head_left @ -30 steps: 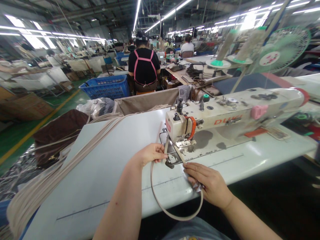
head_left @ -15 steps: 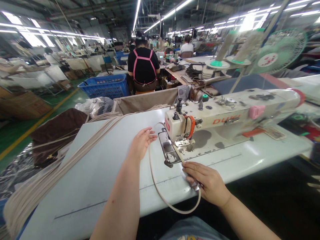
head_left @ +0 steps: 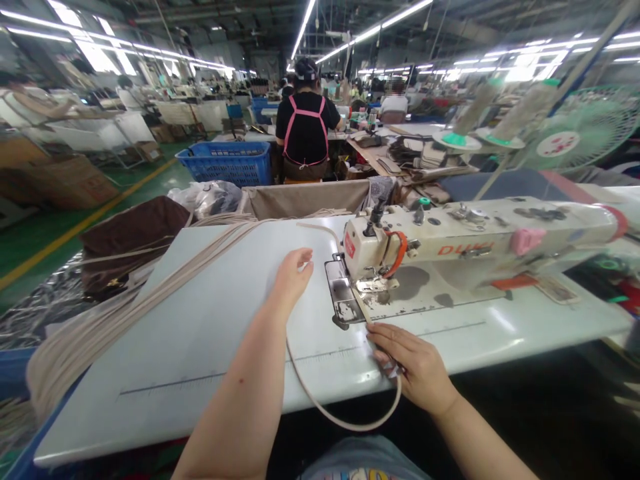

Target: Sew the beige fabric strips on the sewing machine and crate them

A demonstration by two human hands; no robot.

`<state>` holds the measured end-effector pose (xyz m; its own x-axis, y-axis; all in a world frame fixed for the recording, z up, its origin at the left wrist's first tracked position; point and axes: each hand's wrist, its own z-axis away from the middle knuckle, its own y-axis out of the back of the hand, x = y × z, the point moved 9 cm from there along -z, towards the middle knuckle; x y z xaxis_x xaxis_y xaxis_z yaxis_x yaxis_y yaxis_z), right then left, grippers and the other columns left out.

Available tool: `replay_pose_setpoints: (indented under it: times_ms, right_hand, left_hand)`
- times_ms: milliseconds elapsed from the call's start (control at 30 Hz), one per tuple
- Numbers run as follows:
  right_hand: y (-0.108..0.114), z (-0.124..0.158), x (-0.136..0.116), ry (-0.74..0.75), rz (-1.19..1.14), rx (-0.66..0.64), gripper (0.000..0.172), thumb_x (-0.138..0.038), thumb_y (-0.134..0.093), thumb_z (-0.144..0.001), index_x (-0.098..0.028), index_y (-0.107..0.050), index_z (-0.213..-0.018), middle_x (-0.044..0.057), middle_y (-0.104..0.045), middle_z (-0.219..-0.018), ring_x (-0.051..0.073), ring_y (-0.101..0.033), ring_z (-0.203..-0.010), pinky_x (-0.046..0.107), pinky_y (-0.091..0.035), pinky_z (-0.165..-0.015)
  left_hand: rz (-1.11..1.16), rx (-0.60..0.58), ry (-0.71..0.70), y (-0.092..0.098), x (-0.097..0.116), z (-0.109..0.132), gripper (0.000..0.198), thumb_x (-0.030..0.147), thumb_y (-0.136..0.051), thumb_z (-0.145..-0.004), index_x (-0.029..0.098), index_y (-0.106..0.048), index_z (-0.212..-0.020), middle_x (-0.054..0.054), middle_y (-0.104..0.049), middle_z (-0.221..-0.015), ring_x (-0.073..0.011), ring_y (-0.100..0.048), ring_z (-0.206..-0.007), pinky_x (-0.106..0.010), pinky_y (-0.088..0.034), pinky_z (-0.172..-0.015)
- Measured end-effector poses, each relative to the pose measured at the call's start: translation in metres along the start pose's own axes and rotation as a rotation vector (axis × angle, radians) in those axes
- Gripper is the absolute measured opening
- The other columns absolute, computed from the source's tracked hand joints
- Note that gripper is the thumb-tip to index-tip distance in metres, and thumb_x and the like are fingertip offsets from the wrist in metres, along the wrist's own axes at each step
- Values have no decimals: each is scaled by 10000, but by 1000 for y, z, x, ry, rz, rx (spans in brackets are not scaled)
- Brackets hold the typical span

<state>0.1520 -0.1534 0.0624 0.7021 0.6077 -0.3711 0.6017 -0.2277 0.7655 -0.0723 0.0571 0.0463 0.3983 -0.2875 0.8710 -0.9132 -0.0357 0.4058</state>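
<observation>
The pale desk (head_left: 220,313), marked with printed ruler lines (head_left: 173,383), is occupied on its right by a sewing machine (head_left: 475,233); across its left edge, beige strips (head_left: 187,267) are draped, and one narrow strip (head_left: 363,311) is looped past the front.

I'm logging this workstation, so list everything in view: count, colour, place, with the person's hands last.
tabletop: one, pale white, centre
sewing machine: one, off-white, right side of the tabletop
strip: at least one, beige, beside the machine and looping past the front edge
strip bundle: one, beige, across the left edge
brown cloth: one, dark brown, left
blue basket: one, blue, beyond the tabletop
cardboard boxes: several, brown, far left
thread cones: two, greyish, upper right
fan: one, green, upper right
co-worker: one, in black and pink, ahead
farther background: blurred, uncountable
left hand: one, bare, left of the machine
right hand: one, bare, front edge, holding the strip
</observation>
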Motion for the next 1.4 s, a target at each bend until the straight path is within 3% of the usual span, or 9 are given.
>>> replay_pose_setpoints:
  times_ms: [200,467,600,667,800,933,1100,1233,1400]
  right_hand:
    - [-1,1,-1,15,11,-2,366,-197,-652,-957,-272,-704,-1312,53,-717,-1337,222,-678,-1240,382,-583,-1074]
    - [-3,3,1,41,40,-19,333,-222,-631,-976,-270,-702,-1298,59,-719,-1331,220,-678,-1238,385,-587,-1066]
    - [-2,3,1,47,10,9,330,-209,-628,-972,-270,-707,-1287,51,-721,-1330,211,-676,-1239,373,-588,-1061]
    - [-1,3,2,36,-5,15,323,-205,-631,-971,-264,-713,-1277,52,-723,-1326,208,-676,-1237,362,-587,-1057]
    - [-1,1,5,-3,-66,-9,292,-224,-616,-984,-269,-731,-1248,56,-729,-1309,207,-690,-1209,357,-581,-1053]
    - [2,0,8,-68,-161,-21,281,-248,-601,-989,-282,-730,-1237,57,-733,-1296,208,-695,-1196,367,-574,-1053]
    - [18,22,15,-196,-237,82,341,-223,-576,-978,-272,-694,-1294,76,-742,-1244,207,-703,-1127,369,-579,-1001]
    - [52,81,58,-568,-305,372,261,-420,-620,-975,-243,-778,-1084,58,-723,-912,185,-664,-817,328,-575,-803]
    - [94,196,120,-1031,-291,769,625,-717,-443,-971,-172,-748,-997,38,-647,-752,141,-549,-587,267,-463,-531]
  left_hand:
    - [-145,-252,-65,-27,28,33,232,107,-605,-889,180,-755,-1049,-83,-734,-1077,-210,-685,-989,-361,-535,-964]
    - [-37,-717,-25,-43,68,168,246,237,-579,-950,224,-764,-1112,-52,-744,-1098,-194,-684,-1012,-302,-516,-936]
    - [175,-1093,142,-45,83,221,298,209,-519,-956,205,-760,-1131,-48,-765,-995,-173,-730,-873,-280,-564,-832]
    - [139,-1004,143,-46,81,209,284,202,-524,-948,198,-757,-1110,-52,-762,-1002,-182,-730,-895,-299,-575,-853]
    - [-107,-525,-84,-53,80,153,381,125,-600,-880,202,-675,-1246,-97,-667,-1318,-229,-617,-1249,-395,-454,-1151]
    - [-283,-477,-238,-97,81,131,595,82,-638,-843,176,-533,-1421,-151,-524,-1503,-265,-511,-1401,-455,-392,-1223]
    - [-620,-407,-437,-124,76,132,342,73,-497,-934,153,-661,-1224,-146,-649,-1289,-282,-627,-1223,-464,-509,-1098]
    - [-738,-282,-571,-120,64,141,420,52,-464,-926,152,-664,-1282,-157,-652,-1315,-288,-641,-1207,-444,-545,-1045]
    - [-721,-213,-681,-115,57,145,372,129,-425,-983,128,-684,-1250,-165,-663,-1298,-287,-664,-1144,-404,-553,-986]
